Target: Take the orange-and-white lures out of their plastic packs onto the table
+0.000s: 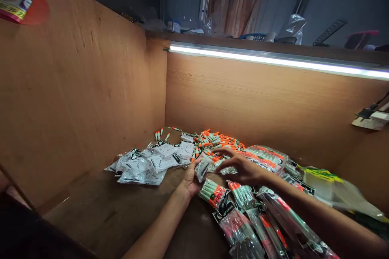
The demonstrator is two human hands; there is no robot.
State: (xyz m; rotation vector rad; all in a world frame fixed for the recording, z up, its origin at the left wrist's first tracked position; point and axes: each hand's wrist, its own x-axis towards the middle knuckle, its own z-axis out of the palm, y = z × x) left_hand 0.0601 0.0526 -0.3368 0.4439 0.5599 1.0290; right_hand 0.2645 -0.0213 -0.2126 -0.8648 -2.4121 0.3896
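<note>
My left hand (191, 180) is closed on a small clear plastic packet (203, 168) with something whitish inside. To its right, my right hand (240, 166) hovers with fingers apart and curved, holding nothing I can see. Behind both hands lies a heap of small fishing floats (223, 141), pale green with orange tips. Bagged floats (212, 191) in clear plastic lie just below my hands. Left of my left hand is a pile of flat clear packets (146, 164) with white printed cards.
More packaged floats (240, 226) cover the table's front right. A plastic bag with a yellow-green band (323, 176) lies farther right. Wooden panels (106, 89) enclose the left and back. A lit tube lamp (273, 60) runs under a cluttered shelf (231, 39).
</note>
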